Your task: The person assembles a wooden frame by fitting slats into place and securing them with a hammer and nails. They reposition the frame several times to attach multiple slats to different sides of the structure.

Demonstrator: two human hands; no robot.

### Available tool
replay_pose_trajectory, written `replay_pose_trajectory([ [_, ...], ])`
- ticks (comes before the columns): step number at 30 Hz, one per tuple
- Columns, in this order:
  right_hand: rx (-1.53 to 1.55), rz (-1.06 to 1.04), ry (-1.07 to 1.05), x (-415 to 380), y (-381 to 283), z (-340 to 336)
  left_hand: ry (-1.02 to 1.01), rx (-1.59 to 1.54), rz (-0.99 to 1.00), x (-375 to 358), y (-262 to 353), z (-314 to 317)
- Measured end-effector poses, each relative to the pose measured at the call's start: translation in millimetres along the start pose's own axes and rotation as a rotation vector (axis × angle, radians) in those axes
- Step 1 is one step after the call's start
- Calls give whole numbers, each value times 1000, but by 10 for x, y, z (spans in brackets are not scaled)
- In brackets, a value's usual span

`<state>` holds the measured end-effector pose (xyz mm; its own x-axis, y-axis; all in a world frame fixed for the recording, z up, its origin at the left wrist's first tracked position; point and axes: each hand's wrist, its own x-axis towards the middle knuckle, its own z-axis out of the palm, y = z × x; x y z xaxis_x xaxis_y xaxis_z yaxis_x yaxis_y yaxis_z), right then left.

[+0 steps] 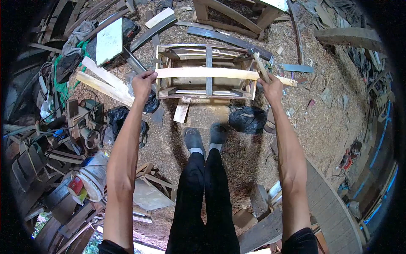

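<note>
A long pale wooden slat [203, 73] stretches from side to side over a wooden frame [209, 86] with dark and light bars, which lies on the ground. My left hand [144, 84] pinches the slat's left end between thumb and fingers. Toward its right end, my right hand [272, 88] is closed around the slat, whose tip sticks out beyond the hand. A short wooden stick [261, 65] also juts up from my right hand; its upper end meets dark pieces I cannot make out.
Wood shavings cover the ground. Loose boards [108, 82] and a white panel [109, 41] lie left of the frame. A black plastic bag [248, 119] sits near my shoes [194, 139]. At lower left are a bucket [92, 178] and a machine [89, 127]. A larger wooden frame [228, 12] stands ahead.
</note>
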<state>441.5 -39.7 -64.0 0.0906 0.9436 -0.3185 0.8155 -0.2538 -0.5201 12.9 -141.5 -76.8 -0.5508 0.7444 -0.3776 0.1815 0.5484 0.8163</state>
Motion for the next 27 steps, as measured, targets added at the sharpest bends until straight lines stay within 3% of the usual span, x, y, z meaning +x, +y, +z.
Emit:
replay_pose_trajectory([
  [4, 52, -29, 4, 71, 65, 28, 7, 130, -20, 31, 36, 6],
  [18, -35, 22, -16, 113, -47, -28, -106, 13, -95, 122, 46, -64],
  [20, -46, -12, 36, 84, -25, -39, -98, -9, -93, 134, 49, -47],
  [22, 68, -281, 250, 25, 75, -5, -126, 31, -69, 118, 75, -49],
  [23, 113, -302, 323, -24, 145, -1, -142, 13, -59, 100, 71, -65],
  [24, 112, -295, 320, -149, 119, -47, -156, -4, -49, 64, 77, -79],
  [26, 171, 58, 248, -383, -31, -225, -171, -7, -49, 43, 47, -84],
  [27, 253, 38, 277, -434, 130, -154, -149, -52, -56, -17, 53, -81],
])
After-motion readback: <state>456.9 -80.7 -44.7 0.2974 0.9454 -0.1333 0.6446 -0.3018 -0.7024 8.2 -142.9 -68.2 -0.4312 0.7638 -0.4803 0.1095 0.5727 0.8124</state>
